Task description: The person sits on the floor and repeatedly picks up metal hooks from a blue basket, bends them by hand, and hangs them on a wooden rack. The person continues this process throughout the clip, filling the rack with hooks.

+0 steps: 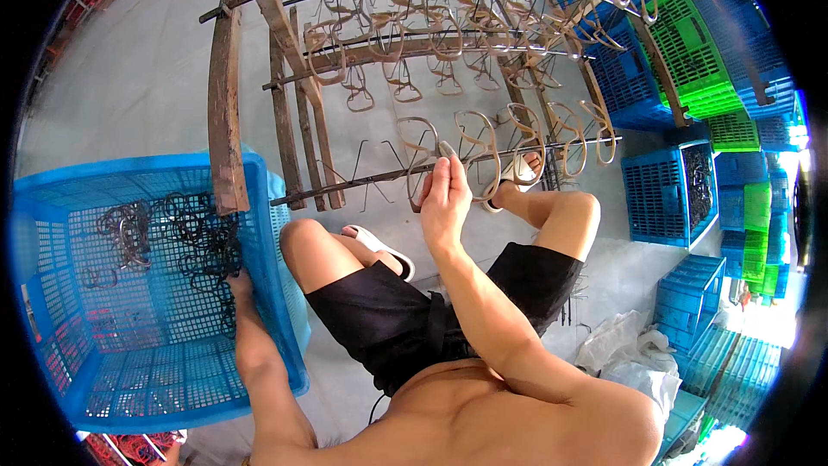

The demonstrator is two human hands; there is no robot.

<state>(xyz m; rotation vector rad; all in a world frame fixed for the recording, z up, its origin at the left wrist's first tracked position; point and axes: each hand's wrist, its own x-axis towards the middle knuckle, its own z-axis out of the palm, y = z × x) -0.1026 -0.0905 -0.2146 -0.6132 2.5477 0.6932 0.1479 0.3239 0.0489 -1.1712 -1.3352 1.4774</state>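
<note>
My right hand [445,200] is closed at the near rod [345,185], its thumb and fingers pinched on a brown looped piece [420,123]; its lower part is partly behind my hand. More brown loops [479,142] hang along this rod to the right, while bare wire hooks [377,155] stick out on the left. Down in a big blue crate [285,328] at my left, my left hand [241,285] reaches among dark looped pieces [194,237]. Its fingers are mostly hidden there.
A wooden rack [226,95] with several rods of hanging loops stands ahead. Blue crates [660,194] and green crates [690,52] are stacked on the right. White plastic bags [634,362] lie near my right side. My sandalled feet [384,252] are below the near rod.
</note>
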